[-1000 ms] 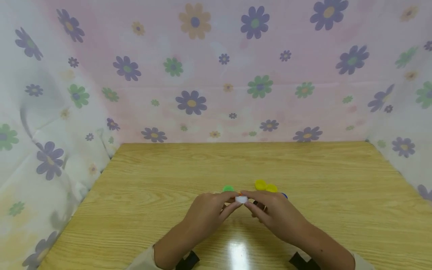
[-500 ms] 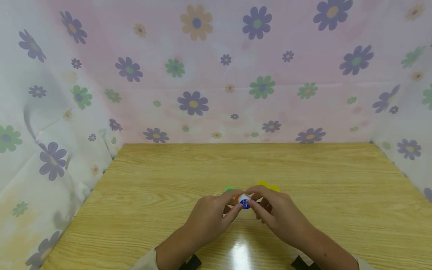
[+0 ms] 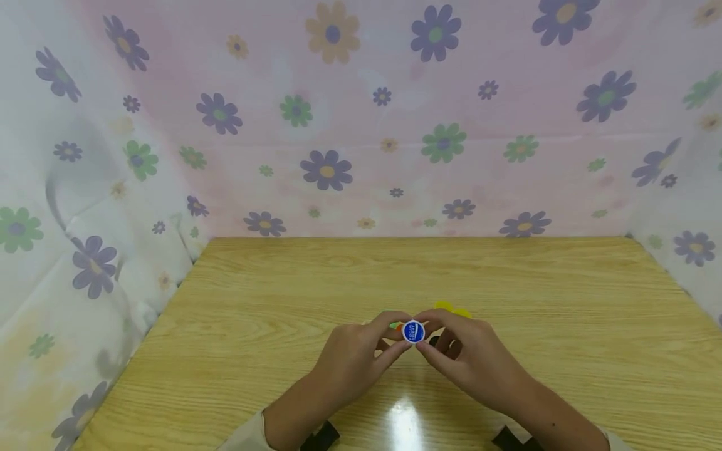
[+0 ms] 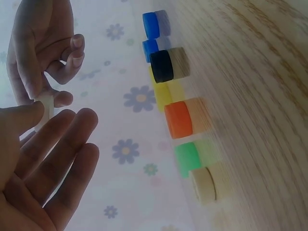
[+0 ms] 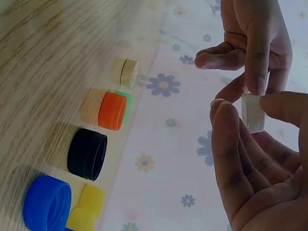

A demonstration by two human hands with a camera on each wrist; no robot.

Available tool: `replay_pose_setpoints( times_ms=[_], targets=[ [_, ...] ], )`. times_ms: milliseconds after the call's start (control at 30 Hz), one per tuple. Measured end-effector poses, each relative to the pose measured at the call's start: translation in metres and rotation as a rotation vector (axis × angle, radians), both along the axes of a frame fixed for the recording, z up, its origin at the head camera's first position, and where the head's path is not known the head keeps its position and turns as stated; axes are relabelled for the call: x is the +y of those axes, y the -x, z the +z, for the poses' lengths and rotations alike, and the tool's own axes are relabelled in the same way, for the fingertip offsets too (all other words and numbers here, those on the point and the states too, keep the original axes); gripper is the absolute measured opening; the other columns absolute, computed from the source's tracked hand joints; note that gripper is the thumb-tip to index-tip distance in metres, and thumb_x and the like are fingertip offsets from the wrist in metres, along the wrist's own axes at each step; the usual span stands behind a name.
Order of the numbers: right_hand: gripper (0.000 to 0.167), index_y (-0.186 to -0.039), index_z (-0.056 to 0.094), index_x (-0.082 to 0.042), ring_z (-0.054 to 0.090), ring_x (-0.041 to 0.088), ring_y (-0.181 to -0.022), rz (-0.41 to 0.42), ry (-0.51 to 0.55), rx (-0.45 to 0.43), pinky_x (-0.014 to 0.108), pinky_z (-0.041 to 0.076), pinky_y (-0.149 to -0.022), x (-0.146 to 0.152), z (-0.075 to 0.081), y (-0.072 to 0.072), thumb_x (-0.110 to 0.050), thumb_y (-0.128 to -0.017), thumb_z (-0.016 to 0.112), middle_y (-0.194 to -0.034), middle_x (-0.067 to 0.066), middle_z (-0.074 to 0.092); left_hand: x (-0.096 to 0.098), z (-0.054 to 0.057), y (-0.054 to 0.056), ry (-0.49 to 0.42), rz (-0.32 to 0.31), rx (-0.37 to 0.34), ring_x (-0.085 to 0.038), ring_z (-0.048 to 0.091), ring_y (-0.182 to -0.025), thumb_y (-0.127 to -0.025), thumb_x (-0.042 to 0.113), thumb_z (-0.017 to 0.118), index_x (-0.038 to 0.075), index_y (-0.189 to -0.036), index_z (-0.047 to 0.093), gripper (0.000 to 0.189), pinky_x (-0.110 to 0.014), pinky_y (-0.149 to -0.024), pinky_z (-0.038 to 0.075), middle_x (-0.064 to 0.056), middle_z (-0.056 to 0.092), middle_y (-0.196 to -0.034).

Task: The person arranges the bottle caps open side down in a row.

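Observation:
A white bottle cap with a blue printed top is held up between both hands, its print facing the head camera. My left hand pinches its left edge between thumb and fingers. From the other side, my right hand pinches it the same way. Both wrist views show the cap's white side wall above the table. Beyond the hands, an orange cap, a black cap and a green cap stand on the table, mostly hidden in the head view.
Two yellow caps sit on the wooden table behind the right hand. Blue caps and a beige cap stand at opposite ends of the row. Flowered cloth hangs around the table's back and sides.
The white cap has been tilted by the fingers: its side faced the head camera before, and now its blue printed top does. Both hands keep hold of it in nearly the same place.

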State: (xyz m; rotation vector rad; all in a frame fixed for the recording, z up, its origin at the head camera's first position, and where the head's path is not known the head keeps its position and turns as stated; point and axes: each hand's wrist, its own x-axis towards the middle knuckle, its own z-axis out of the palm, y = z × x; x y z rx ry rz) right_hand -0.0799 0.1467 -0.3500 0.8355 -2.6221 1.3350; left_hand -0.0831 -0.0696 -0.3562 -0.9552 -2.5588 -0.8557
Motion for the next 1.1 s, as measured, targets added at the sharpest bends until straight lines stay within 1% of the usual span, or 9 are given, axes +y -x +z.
replay_pose_setpoints(
  times_ms=[233,333,433,533,633,767,967,1033,1100],
  targets=[
    [0.025,-0.12,0.065,-0.022,0.063,0.001,-0.062,0.005,-0.037,0.011,0.022,0.052,-0.054,0.003,0.0,0.002,-0.024,-0.095,0.069,-0.097,-0.003,0.072,0.001,0.0,0.003,0.015,0.001,0.007,-0.005,0.073,-0.071,-0.096,0.029,0.068,0.017,-0.125,0.062,0.032,-0.007,-0.06,0.048,0.003,0.079,-0.095],
    [0.026,-0.12,0.065,-0.023,0.063,0.001,-0.063,0.005,-0.044,0.007,0.022,0.052,-0.055,0.003,-0.002,0.003,-0.023,-0.095,0.07,-0.097,-0.005,0.071,-0.001,-0.001,0.005,0.029,-0.002,-0.021,-0.003,0.073,-0.072,-0.095,0.029,0.069,0.018,-0.124,0.064,0.032,-0.006,-0.059,0.046,0.004,0.078,-0.096],
    [0.027,-0.12,0.066,-0.023,0.062,0.0,-0.064,0.0,-0.057,-0.021,0.022,0.052,-0.056,-0.002,-0.005,0.003,-0.023,-0.094,0.071,-0.097,-0.008,0.069,-0.006,-0.003,0.006,0.046,-0.003,-0.074,-0.001,0.071,-0.072,-0.094,0.029,0.071,0.019,-0.123,0.065,0.031,-0.006,-0.06,0.046,0.004,0.078,-0.098],
    [0.028,-0.121,0.067,-0.023,0.059,-0.002,-0.066,-0.006,-0.072,-0.065,0.021,0.052,-0.058,-0.009,-0.008,0.001,-0.025,-0.093,0.072,-0.097,-0.009,0.068,-0.014,-0.006,0.005,0.078,-0.004,-0.115,0.002,0.069,-0.071,-0.094,0.03,0.07,0.019,-0.122,0.067,0.031,-0.006,-0.06,0.045,0.005,0.077,-0.1],
    [0.028,-0.12,0.069,-0.021,0.058,-0.003,-0.066,0.005,-0.077,-0.104,0.021,0.052,-0.058,-0.018,-0.012,-0.001,-0.028,-0.093,0.072,-0.093,-0.009,0.067,-0.023,-0.009,0.002,0.093,-0.012,-0.155,0.004,0.068,-0.07,-0.095,0.033,0.069,0.019,-0.121,0.068,0.03,-0.007,-0.061,0.047,0.005,0.078,-0.099],
    [0.027,-0.117,0.071,-0.016,0.059,-0.003,-0.065,0.037,-0.065,-0.163,0.02,0.053,-0.058,-0.031,-0.017,-0.001,-0.03,-0.093,0.071,-0.086,-0.008,0.067,-0.037,-0.015,0.001,0.104,-0.016,-0.204,0.004,0.068,-0.07,-0.095,0.038,0.068,0.021,-0.119,0.069,0.029,-0.008,-0.062,0.048,0.004,0.078,-0.092],
    [0.029,-0.118,0.071,-0.011,0.062,-0.003,-0.068,0.056,-0.069,-0.225,0.018,0.053,-0.061,-0.05,-0.022,0.005,-0.021,-0.091,0.074,-0.085,-0.007,0.069,-0.056,-0.02,0.006,0.143,-0.012,-0.199,0.002,0.07,-0.072,-0.092,0.044,0.071,0.018,-0.115,0.069,0.035,-0.009,-0.061,0.049,0.005,0.078,-0.086],
    [0.029,-0.119,0.071,-0.01,0.062,-0.002,-0.068,0.062,-0.069,-0.251,0.018,0.053,-0.06,-0.056,-0.023,0.007,-0.021,-0.091,0.074,-0.085,-0.007,0.07,-0.062,-0.02,0.009,0.153,-0.022,-0.21,0.003,0.07,-0.072,-0.091,0.043,0.072,0.019,-0.114,0.069,0.034,-0.01,-0.061,0.049,0.006,0.077,-0.084],
    [0.029,-0.119,0.071,-0.009,0.063,-0.002,-0.067,0.077,-0.061,-0.276,0.018,0.053,-0.059,-0.061,-0.024,0.009,-0.02,-0.091,0.074,-0.085,-0.006,0.07,-0.068,-0.02,0.011,0.155,-0.038,-0.245,0.004,0.068,-0.072,-0.09,0.041,0.073,0.019,-0.113,0.068,0.032,-0.011,-0.061,0.05,0.007,0.077,-0.084]
  ],
)
